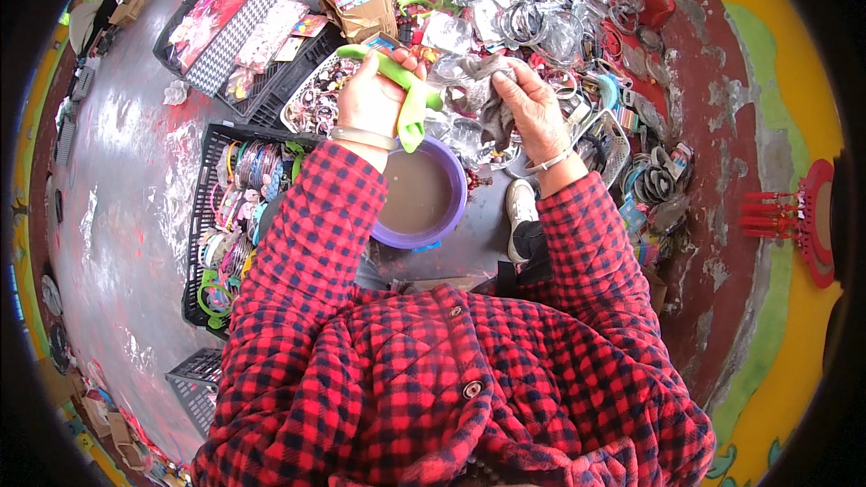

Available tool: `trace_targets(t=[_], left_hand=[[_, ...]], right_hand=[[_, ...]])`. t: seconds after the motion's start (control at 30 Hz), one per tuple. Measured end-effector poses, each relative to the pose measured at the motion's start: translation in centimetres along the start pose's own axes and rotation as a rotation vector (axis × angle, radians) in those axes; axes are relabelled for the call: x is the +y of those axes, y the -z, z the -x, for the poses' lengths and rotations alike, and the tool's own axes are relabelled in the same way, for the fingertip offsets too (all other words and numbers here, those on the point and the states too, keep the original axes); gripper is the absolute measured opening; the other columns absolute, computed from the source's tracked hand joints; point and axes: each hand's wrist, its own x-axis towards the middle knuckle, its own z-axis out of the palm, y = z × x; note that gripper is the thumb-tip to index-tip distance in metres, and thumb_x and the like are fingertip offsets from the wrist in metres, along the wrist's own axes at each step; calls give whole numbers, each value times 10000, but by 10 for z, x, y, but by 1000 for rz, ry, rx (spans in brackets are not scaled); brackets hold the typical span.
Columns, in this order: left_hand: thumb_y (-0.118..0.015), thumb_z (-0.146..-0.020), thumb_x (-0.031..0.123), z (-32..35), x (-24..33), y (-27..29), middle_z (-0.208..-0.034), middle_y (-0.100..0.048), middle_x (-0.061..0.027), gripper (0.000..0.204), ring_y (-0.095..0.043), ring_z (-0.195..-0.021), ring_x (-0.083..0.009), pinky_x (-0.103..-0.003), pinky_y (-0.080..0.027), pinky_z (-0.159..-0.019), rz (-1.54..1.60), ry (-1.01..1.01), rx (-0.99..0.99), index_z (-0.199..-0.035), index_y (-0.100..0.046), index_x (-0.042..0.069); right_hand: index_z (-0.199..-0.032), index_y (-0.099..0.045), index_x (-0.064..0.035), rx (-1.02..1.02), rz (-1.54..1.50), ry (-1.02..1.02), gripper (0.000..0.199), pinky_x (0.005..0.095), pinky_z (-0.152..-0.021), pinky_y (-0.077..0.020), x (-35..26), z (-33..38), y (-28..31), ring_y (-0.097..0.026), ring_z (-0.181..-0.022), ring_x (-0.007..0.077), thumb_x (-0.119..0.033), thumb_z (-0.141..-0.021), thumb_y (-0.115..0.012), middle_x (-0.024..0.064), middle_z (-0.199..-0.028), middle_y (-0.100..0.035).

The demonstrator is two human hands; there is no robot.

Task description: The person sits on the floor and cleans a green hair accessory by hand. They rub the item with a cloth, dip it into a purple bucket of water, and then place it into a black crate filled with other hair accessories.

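Note:
My left hand (368,110) is closed around a bright green headband (413,115), a curved band whose wide ends hang past my fingers. To its right, my right hand (538,117) pinches a crumpled grey cloth (492,108) between thumb and fingers. The cloth and the headband are close but apart from each other. Below the headband stands a purple basin (459,182) holding murky grey-brown water. Both hands are raised above the basin's far side.
Left of the basin, a black crate (194,243) holds colourful headbands. A white basket (290,115) of small items sits beyond it. Bagged hair accessories (532,22) are heaped ahead and to the right. A cardboard box (370,18) and a houndstooth-patterned box (244,32) stand farther back.

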Motion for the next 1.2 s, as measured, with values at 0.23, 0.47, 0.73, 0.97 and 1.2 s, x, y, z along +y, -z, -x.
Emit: trace_targets(t=[0.23, 0.47, 0.73, 0.97, 1.2], left_hand=[[-327, -948, 194, -3, -9, -3, -681, -368, -32, 228, -355, -630, -147, -280, -336, -631, 51, -1, -80, -853, -440, 21], [-346, -943, 166, 7, -20, -8, -645, -317, 0, 179, -303, -576, -114, -250, -295, -572, 137, 79, 2, -875, -414, 15], [-336, -948, 172, 9, -22, -10, -635, -302, 5, 181, -289, -552, -102, -246, -279, -553, 131, 131, -27, -858, -405, 32], [-337, -944, 161, 13, -16, -18, -601, -299, 6, 205, -289, -502, -90, -226, -268, -498, 88, 203, 153, -808, -399, 20], [-364, -926, 147, 8, 2, -1, -608, -320, 7, 171, -301, -512, -108, -251, -295, -525, 103, 274, 29, -791, -396, 48]], right_hand=[[-1291, -417, -41, -340, 283, -35, 493, 273, -882, -402, 8, 16, -22, -506, -1025, 146, -138, -837, -582, 95, -1161, -535], [-1188, -426, -47, -245, 650, 19, 491, 339, -846, -421, -6, 24, -47, -550, -994, 281, -66, -733, -612, 185, -1015, -559], [-1201, -415, -59, -251, 617, 2, 519, 354, -797, -444, -6, 24, -46, -581, -911, 286, -139, -746, -651, 189, -974, -567], [-1272, -403, -45, -416, 727, 144, 544, 333, -789, -442, -1, 23, -35, -587, -876, 210, -123, -777, -616, 203, -1029, -576], [-1177, -496, -30, -499, 767, -9, 433, 370, -752, -454, -10, 27, -32, -592, -861, 349, -141, -769, -594, 246, -915, -584]])
